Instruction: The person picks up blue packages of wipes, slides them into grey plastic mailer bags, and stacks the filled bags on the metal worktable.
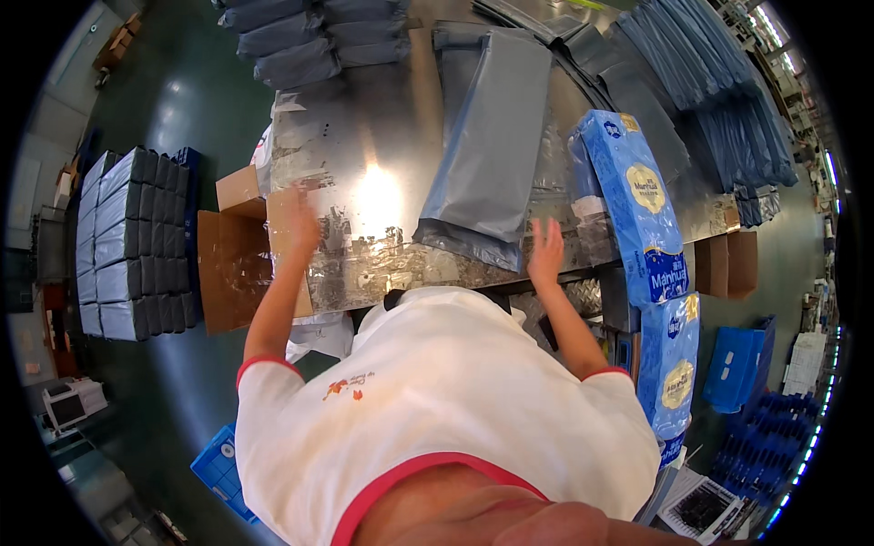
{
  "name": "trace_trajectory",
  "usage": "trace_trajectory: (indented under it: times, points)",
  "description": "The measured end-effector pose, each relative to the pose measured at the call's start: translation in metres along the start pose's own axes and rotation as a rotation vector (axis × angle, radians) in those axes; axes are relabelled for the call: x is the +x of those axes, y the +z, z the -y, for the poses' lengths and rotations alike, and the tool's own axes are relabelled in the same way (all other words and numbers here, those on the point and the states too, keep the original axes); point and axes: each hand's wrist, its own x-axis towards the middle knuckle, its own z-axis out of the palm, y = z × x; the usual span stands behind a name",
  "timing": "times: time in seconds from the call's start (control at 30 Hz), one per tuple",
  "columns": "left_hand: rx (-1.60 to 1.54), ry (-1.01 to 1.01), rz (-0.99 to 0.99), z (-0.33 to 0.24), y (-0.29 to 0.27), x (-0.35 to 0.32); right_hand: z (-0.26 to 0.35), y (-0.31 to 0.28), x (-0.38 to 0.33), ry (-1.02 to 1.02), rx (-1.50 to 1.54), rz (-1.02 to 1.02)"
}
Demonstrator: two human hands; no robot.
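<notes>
Head view: left hand (303,221) spread at table edge (364,296); right hand (546,250) open beside grey bag (492,146), grip empty.

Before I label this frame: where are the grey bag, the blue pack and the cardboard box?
Grey bag (492,136), head view, middle of its flat face.
Blue pack (637,205), head view, its top face.
Cardboard box (232,264), head view, inner wall.

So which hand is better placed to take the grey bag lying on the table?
Probably the right hand: it hovers open beside the grey bag. The left hand is at the cardboard box.
</notes>
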Motion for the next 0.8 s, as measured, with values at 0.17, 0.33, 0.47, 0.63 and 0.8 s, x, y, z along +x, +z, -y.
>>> trace_trajectory:
  times: [0.17, 0.33, 0.47, 0.63, 0.8]
  points:
    - [0.251, 1.254, 0.416, -0.192, 0.035, 0.027, -0.022, 0.03, 0.01, -0.707, -0.144, 0.132]
    - [0.091, 1.365, 0.323, -0.194, 0.081, 0.031, -0.035, 0.038, 0.0, -0.545, -0.002, 0.265]
    - [-0.25, 0.939, 0.722, -0.188, 0.06, 0.043, -0.055, 0.036, 0.006, -0.238, 0.499, 0.25]
    - [-0.72, 0.045, 1.051, -0.181, 0.092, 0.061, -0.086, 0.06, 0.052, 0.305, 0.939, 0.454]
    - [-1.177, -0.427, 0.819, -0.225, 0.189, 0.048, -0.068, 0.12, 0.07, 0.693, 1.226, 0.305]
